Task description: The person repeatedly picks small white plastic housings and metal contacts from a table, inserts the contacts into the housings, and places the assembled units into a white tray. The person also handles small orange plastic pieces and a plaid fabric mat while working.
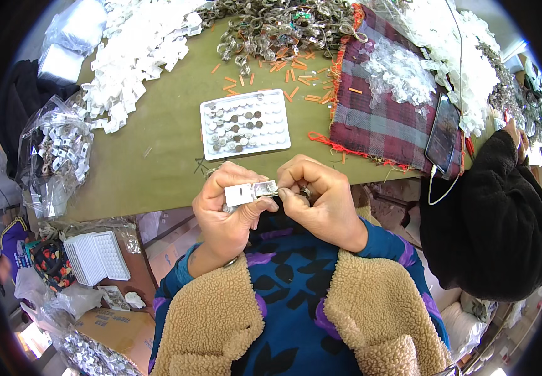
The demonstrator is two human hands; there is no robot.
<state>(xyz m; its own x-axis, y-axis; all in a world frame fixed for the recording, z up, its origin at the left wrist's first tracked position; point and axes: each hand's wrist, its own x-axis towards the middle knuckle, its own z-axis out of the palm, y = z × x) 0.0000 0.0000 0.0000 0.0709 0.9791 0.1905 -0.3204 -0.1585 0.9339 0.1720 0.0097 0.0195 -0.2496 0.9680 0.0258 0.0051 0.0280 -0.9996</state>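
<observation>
Between the thumb and fingers of my left hand point(224, 200) is a small white plastic casing point(238, 195) with a dark slot and a clear end piece point(264, 188). It is held just past the table's near edge. The fingertips of my right hand point(321, 197) pinch together at the clear end. Whatever lies between them is too small to make out. Just beyond my hands, a white tray point(206, 141) sits on the table, its rows of hollows holding several small round silvery discs point(239, 128).
White plastic parts point(123, 69) heap at the far left, near a clear bag of parts point(64, 144). Coiled cords point(277, 28) and orange strips point(302, 78) lie at the back. A plaid cloth point(377, 125) bears clear pieces and a phone point(443, 135). A dark-sleeved person point(496, 213) works at right.
</observation>
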